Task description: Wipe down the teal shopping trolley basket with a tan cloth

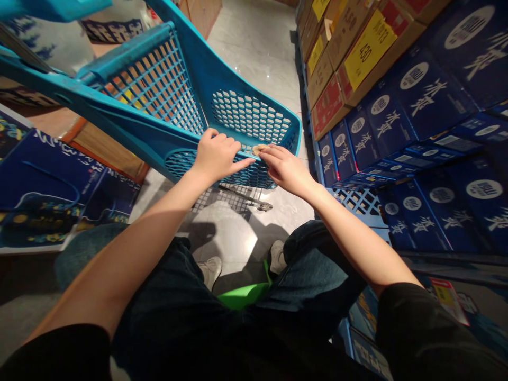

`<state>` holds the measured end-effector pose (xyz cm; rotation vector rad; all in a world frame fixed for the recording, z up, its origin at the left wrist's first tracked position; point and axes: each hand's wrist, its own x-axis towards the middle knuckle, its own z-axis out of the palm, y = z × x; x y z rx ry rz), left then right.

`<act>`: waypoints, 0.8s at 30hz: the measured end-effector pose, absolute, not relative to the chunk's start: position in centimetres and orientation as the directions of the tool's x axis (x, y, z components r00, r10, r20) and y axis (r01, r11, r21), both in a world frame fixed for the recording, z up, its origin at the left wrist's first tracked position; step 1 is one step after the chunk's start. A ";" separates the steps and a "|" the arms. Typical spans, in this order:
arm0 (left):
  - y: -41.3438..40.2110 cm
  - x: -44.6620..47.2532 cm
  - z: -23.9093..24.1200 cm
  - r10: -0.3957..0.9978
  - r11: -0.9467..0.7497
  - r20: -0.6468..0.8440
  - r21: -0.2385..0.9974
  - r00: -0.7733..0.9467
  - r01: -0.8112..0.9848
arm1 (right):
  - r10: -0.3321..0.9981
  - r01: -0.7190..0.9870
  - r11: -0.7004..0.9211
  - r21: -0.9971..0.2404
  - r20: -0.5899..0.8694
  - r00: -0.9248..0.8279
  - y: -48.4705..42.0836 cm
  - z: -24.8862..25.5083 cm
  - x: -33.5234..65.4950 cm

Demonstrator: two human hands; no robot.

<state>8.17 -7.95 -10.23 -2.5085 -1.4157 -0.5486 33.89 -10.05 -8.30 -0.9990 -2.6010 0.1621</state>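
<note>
A blue plastic shopping cart (pixel 166 100) stands in front of me, its basket tilted across the view. My left hand (pixel 216 156) rests on the basket's near rim with the fingers curled and the forefinger pointing right. My right hand (pixel 283 168) is beside it on the same rim, its fingertips pinched on a small tan piece (pixel 260 149) stuck to the plastic. The two hands almost touch at that piece. I sit on a green stool (pixel 244 295), with my knees and white shoes below the hands.
Stacked dark blue cartons (pixel 420 143) and brown boxes with yellow price tags (pixel 367 50) fill the right side on a blue pallet (pixel 357 203). More dark blue printed cartons (pixel 43 190) stand on the left. A grey tiled aisle (pixel 257 47) runs ahead.
</note>
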 end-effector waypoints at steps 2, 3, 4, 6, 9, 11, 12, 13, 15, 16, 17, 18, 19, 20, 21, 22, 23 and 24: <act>-7.8 8.0 -10.4 0.788 -0.507 0.415 0.018 0.454 0.862 | 0.649 0.603 0.761 -0.240 0.305 -0.697 -10.2 -8.8 34.6; -7.7 8.0 -10.5 0.786 -0.507 0.420 0.020 0.453 0.862 | 0.641 0.593 0.767 -0.243 0.320 -0.698 -10.2 -9.0 35.1; -7.6 7.9 -10.6 0.781 -0.512 0.426 0.017 0.457 0.859 | 0.634 0.585 0.773 -0.244 0.334 -0.698 -10.3 -9.2 35.8; -7.6 7.8 -10.6 0.767 -0.524 0.437 0.003 0.470 0.852 | 0.625 0.574 0.780 -0.248 0.349 -0.699 -10.3 -9.5 37.2; -7.8 7.9 -10.0 0.768 -0.526 0.415 -0.027 0.488 0.850 | 0.628 0.577 0.777 -0.250 0.349 -0.695 -10.1 -9.5 38.9; -8.1 8.0 -9.5 0.782 -0.522 0.380 -0.036 0.495 0.852 | 0.630 0.584 0.776 -0.240 0.357 -0.690 -10.1 -9.4 39.3; -8.2 8.1 -9.3 0.789 -0.520 0.368 -0.026 0.492 0.853 | 0.629 0.587 0.776 -0.232 0.364 -0.687 -10.1 -9.5 39.2; -8.3 8.1 -9.2 0.795 -0.520 0.362 -0.007 0.487 0.854 | 0.628 0.591 0.775 -0.224 0.373 -0.683 -10.2 -9.6 38.9; -8.3 8.0 -9.2 0.800 -0.525 0.370 0.051 0.472 0.849 | 0.626 0.596 0.774 -0.212 0.395 -0.672 -10.5 -9.9 37.9; -8.3 7.9 -9.3 0.798 -0.531 0.383 0.079 0.466 0.844 | 0.624 0.595 0.775 -0.213 0.405 -0.669 -10.5 -10.1 37.4; -8.2 7.7 -9.4 0.791 -0.540 0.397 0.100 0.464 0.835 | 0.622 0.591 0.777 -0.218 0.410 -0.667 -10.6 -10.3 37.0; -8.1 7.5 -9.5 0.783 -0.551 0.412 0.111 0.466 0.827 | 0.619 0.583 0.780 -0.227 0.411 -0.669 -10.5 -10.5 36.7; -8.0 7.3 -9.7 0.774 -0.559 0.427 0.114 0.467 0.822 | 0.615 0.571 0.786 -0.239 0.407 -0.676 -10.5 -10.6 36.7; -7.9 7.0 -9.8 0.767 -0.562 0.438 0.107 0.469 0.820 | 0.610 0.558 0.791 -0.251 0.400 -0.684 -10.3 -10.7 36.8; -7.8 6.8 -9.9 0.764 -0.562 0.439 0.093 0.473 0.822 | 0.603 0.545 0.797 -0.261 0.393 -0.694 -10.1 -10.8 37.1; -7.6 6.5 -10.0 0.762 -0.561 0.438 0.078 0.478 0.824 | 0.596 0.533 0.803 -0.266 0.391 -0.702 -9.9 -10.8 37.6; -7.5 6.4 -10.1 0.760 -0.561 0.436 0.064 0.482 0.826 | 0.586 0.521 0.810 -0.268 0.396 -0.707 -9.6 -10.8 38.2; -7.4 6.2 -10.1 0.756 -0.562 0.439 0.056 0.485 0.825 | 0.577 0.512 0.816 -0.267 0.405 -0.709 -9.4 -10.8 38.8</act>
